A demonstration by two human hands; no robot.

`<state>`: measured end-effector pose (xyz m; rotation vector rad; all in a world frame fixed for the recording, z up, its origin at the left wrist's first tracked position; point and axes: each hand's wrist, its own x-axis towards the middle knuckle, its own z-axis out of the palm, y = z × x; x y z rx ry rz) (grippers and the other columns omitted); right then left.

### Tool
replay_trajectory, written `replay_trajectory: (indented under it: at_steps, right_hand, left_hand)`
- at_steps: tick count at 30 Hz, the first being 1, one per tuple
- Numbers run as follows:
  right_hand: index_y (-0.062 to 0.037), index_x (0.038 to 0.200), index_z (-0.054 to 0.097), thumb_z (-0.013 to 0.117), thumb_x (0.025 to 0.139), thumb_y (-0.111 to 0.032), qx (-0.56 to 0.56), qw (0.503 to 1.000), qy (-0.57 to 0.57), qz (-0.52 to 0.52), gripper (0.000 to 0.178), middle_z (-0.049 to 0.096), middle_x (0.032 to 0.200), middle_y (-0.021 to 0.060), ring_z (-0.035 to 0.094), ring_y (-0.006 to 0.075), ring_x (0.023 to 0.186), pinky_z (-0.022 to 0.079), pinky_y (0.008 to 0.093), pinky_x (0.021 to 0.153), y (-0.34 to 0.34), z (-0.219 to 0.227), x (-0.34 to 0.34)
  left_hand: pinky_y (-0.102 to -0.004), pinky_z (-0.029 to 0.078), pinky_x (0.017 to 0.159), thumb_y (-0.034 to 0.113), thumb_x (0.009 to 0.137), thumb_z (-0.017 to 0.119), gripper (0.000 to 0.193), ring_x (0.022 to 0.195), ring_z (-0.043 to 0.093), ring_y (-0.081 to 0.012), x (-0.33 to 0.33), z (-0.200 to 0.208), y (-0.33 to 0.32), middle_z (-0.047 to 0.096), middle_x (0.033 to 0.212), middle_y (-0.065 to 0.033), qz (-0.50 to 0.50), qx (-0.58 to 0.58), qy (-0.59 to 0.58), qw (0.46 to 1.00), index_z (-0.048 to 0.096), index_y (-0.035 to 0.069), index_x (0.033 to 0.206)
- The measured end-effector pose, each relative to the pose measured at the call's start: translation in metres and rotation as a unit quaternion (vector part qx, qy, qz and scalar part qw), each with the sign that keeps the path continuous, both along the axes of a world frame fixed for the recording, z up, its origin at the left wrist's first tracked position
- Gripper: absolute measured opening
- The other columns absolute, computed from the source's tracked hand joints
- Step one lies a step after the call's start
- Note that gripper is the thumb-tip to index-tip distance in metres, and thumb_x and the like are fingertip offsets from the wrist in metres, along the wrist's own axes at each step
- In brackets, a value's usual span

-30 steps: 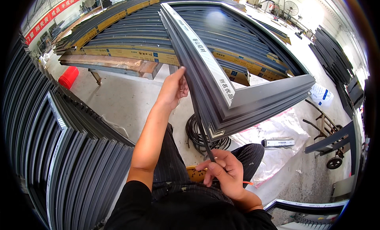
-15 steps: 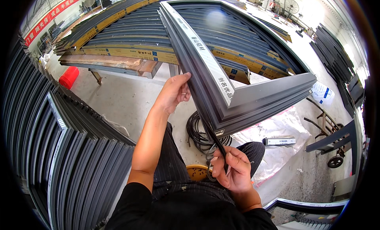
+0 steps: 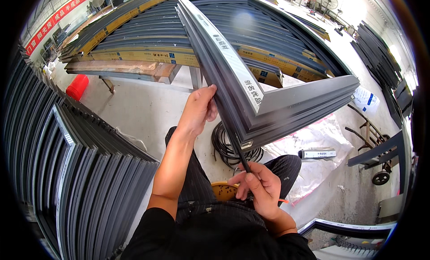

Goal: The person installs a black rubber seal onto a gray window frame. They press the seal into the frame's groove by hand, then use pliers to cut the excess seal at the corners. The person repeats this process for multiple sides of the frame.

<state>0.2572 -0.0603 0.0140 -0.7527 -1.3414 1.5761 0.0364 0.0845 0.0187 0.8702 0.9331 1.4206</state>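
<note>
A large dark grey window frame [image 3: 309, 95] with white printed film along one side slopes away in front of me. At its left side my left hand [image 3: 197, 108] is closed, the thumb and fingertips on the frame's outer edge and the other fingers curled. A thin black rubber sealing strip [image 3: 242, 158] runs down from the frame's near corner. Its lower part is pinched between the thumb and fingers of my right hand [image 3: 263, 188], in front of my lap. What lies under my left fingertips is hidden.
Dark profiles [image 3: 152, 36] are stacked on a bench behind the frame. More frames [image 3: 103, 193] stand at the left. Below lie a coil of black strip [image 3: 219, 146], a yellow round seat [image 3: 224, 192] and white sheeting [image 3: 313, 170]. A hand cart [image 3: 380, 177] stands right.
My right hand has shifted slightly, and the strip between it and the frame's corner looks straighter. My left hand stays at the frame's edge. An orange tip now shows beside my right wrist.
</note>
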Motion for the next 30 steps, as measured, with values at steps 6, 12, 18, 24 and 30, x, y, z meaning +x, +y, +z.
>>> replay_trajectory:
  at_steps: [6, 12, 18, 24, 30]
  right_hand:
    - [0.0069, 0.125, 0.053, 0.049, 0.102, -0.011, 0.053, 0.996, -0.066, -0.037, 0.030, 0.071, 0.096, 0.0160, 0.061, 0.0095, 0.064, 0.050, 0.0215, 0.057, 0.000, -0.002, 0.000]
    - [0.0091, 0.123, 0.054, 0.052, 0.099, -0.005, 0.108, 0.987, -0.105, -0.060, 0.028, 0.072, 0.095, 0.0124, 0.063, 0.0094, 0.065, 0.052, 0.0233, 0.059, 0.001, -0.007, -0.003]
    - [0.0087, 0.123, 0.054, 0.052, 0.099, -0.004, 0.161, 0.974, -0.139, -0.077, 0.027, 0.072, 0.096, 0.0134, 0.064, 0.0116, 0.066, 0.052, 0.0235, 0.060, 0.001, -0.012, -0.006]
    - [0.0082, 0.120, 0.055, 0.056, 0.096, -0.002, 0.201, 0.961, -0.166, -0.096, 0.026, 0.073, 0.093, 0.0119, 0.065, 0.0139, 0.062, 0.053, 0.0255, 0.058, 0.005, -0.010, -0.007]
    - [0.0082, 0.122, 0.055, 0.051, 0.098, -0.001, 0.248, 0.946, -0.185, -0.095, 0.026, 0.072, 0.094, 0.0134, 0.065, 0.0133, 0.065, 0.053, 0.0245, 0.060, 0.005, -0.012, -0.007]
  left_hand:
    - [-0.0253, 0.029, 0.038, 0.030, 0.101, 0.051, 0.038, 0.041, 0.044, -0.0097, 0.022, 0.008, -0.016, 0.050, 0.053, -0.0004, 0.050, -0.045, -0.060, 0.996, 0.052, 0.011, 0.068]
    - [-0.0232, 0.031, 0.037, 0.030, 0.102, 0.047, 0.035, 0.042, 0.046, -0.0090, 0.021, -0.010, -0.021, 0.055, 0.057, -0.0008, 0.040, 0.018, 0.009, 0.999, 0.060, 0.006, 0.080]
    - [-0.0238, 0.036, 0.039, 0.029, 0.103, 0.047, 0.034, 0.047, 0.051, -0.0089, 0.028, -0.012, -0.052, 0.056, 0.061, -0.0016, -0.016, -0.001, -0.005, 1.000, 0.061, 0.005, 0.084]
    - [-0.0246, 0.038, 0.040, 0.028, 0.103, 0.047, 0.032, 0.049, 0.050, -0.0087, 0.036, -0.004, -0.064, 0.058, 0.068, -0.0023, -0.008, -0.033, 0.010, 0.999, 0.060, 0.003, 0.087]
    - [-0.0249, 0.036, 0.041, 0.026, 0.102, 0.047, 0.032, 0.047, 0.048, -0.0095, 0.042, -0.006, -0.077, 0.054, 0.062, -0.0022, -0.017, -0.021, -0.010, 1.000, 0.058, 0.003, 0.082]
